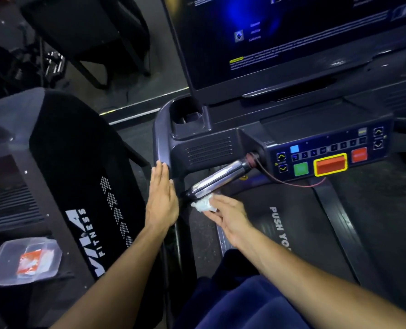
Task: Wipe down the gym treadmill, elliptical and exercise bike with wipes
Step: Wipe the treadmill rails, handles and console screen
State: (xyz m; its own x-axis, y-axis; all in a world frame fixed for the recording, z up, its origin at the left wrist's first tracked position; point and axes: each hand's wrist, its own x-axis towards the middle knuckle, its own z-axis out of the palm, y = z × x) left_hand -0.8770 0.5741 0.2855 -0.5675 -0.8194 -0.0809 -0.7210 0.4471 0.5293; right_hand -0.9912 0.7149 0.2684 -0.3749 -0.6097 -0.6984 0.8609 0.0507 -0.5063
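A crumpled white wipe (203, 205) sits bunched under the fingers of the right hand (223, 216), pressed against the lower end of the treadmill's chrome grip bar (217, 178). The wipe looks light, limp and damp, likely to fold or slip unless pinched in a wad, and the polished bar will probably be slick beneath it; a wrap-around hold would serve best. The right hand's fingers curl loosely over the wipe, holding it. The left hand (161, 200) lies flat, fingers straight and together, resting on the dark side handrail (160, 138) just beside the bar. Beyond them, the control panel (327, 153) carries a green button, a red button and a yellow-framed red stop bar; its small numbers are too blurred to trust. The belt (280, 224) reads "PUSH YO", the rest hidden by the arm. The neighbouring machine's shroud (83, 186) reads "FITNESS". A clear plastic tub (24, 262) holding an orange packet lies at left.
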